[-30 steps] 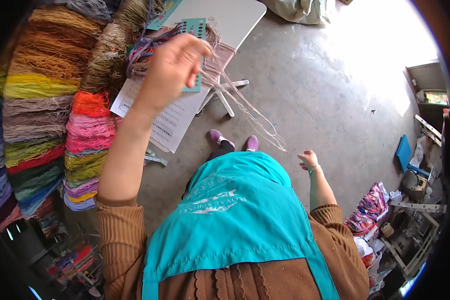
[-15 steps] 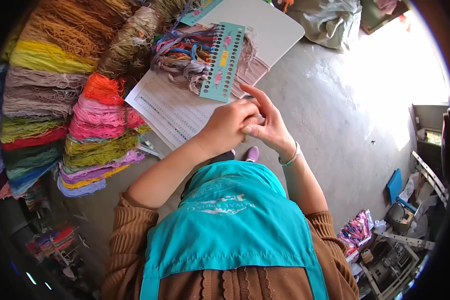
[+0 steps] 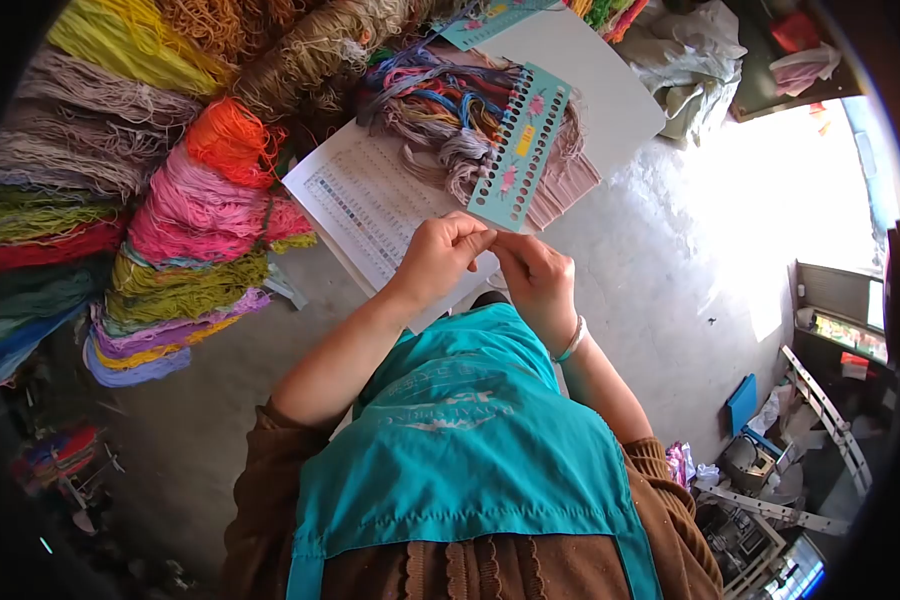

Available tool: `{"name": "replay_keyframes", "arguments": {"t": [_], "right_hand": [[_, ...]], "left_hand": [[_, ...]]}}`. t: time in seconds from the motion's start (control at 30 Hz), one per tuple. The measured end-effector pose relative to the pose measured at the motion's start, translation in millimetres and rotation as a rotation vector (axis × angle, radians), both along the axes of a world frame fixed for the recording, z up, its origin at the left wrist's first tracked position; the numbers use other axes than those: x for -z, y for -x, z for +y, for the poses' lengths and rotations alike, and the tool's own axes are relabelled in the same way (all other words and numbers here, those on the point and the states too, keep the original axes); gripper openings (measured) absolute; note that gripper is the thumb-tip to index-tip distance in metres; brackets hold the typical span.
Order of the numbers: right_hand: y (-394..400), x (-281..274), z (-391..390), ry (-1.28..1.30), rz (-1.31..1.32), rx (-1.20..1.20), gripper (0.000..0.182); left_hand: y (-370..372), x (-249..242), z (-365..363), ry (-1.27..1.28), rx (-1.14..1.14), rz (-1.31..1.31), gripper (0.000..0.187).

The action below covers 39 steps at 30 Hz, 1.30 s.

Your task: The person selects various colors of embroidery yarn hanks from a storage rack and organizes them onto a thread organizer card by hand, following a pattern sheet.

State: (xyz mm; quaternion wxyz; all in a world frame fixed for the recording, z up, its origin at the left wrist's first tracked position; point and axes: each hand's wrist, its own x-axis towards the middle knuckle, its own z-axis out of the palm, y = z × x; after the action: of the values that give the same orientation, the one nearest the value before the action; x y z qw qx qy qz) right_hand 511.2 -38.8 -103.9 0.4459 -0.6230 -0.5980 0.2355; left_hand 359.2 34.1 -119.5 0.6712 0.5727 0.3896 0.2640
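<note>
My left hand [image 3: 440,255] and my right hand [image 3: 538,280] meet at the fingertips above the apron, both pinched closed. Whatever lies between the fingertips, if anything, is too small to make out. Just beyond them is a teal punched card [image 3: 522,150] with flower prints and a yellow label, threaded with multicoloured yarn [image 3: 450,110]. Under the yarn lies a printed paper chart [image 3: 355,205]. Folded pale pink threads [image 3: 567,190] stick out to the card's right.
Thick hanks of coloured yarn [image 3: 195,210] hang at the left. A white tabletop [image 3: 620,90] extends behind the card. Whitish plastic bags [image 3: 685,60] stand at the upper right. Metal frames [image 3: 830,420] and a blue object [image 3: 741,404] are at the lower right.
My hands have gone from loosely clasped, with right fingers spread, to touching at pinched fingertips. The view has shifted, so the card and chart appear further right and lower.
</note>
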Motion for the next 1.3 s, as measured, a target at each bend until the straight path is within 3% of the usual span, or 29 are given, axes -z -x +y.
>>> {"name": "replay_keyframes", "arguments": {"t": [0.13, 0.2, 0.3, 0.37, 0.57, 0.67, 0.73, 0.83, 0.93, 1.3], "right_hand": [[2.0, -1.0, 6.2, 0.011, -0.021, 0.031, 0.012], [-5.8, 5.6, 7.5, 0.122, 0.118, 0.126, 0.01], [-24.4, 19.1, 14.0, 0.168, 0.235, 0.189, 0.008], [-32.5, 13.2, 17.7, 0.199, 0.445, 0.176, 0.011], [-56.6, 13.6, 25.4, 0.226, 0.414, 0.157, 0.01], [-70.0, 2.4, 33.4, 0.202, 0.424, 0.143, 0.009], [-82.2, 1.6, 40.4, 0.214, 0.427, 0.089, 0.008], [-91.4, 13.4, 51.3, 0.267, 0.374, 0.02, 0.01], [-98.0, 22.4, 58.3, 0.343, 0.196, -0.063, 0.012], [-109.7, 39.9, 59.0, 0.345, 0.271, -0.149, 0.011]], "left_hand": [[8.4, 0.5, 6.4, 0.096, 0.014, -0.004, 0.028], [9.0, -5.6, 13.0, -0.146, -0.074, 0.188, 0.028], [7.1, 1.8, 27.0, -0.194, -0.049, 0.363, 0.026], [1.2, 8.7, 31.2, -0.199, -0.039, 0.446, 0.024], [-28.3, 26.4, 36.7, -0.335, -0.104, 0.538, 0.023], [-43.9, 21.7, 35.5, -0.172, -0.133, 0.338, 0.018], [-56.5, 7.6, 26.3, 0.306, -0.193, 0.1, 0.012], [-72.5, 19.7, 10.9, 0.446, -0.24, 0.02, 0.014], [-82.5, 27.3, 6.5, 0.423, -0.259, 0.009, 0.012], [-89.9, 19.1, 9.0, 0.452, -0.281, -0.05, 0.018]]}}
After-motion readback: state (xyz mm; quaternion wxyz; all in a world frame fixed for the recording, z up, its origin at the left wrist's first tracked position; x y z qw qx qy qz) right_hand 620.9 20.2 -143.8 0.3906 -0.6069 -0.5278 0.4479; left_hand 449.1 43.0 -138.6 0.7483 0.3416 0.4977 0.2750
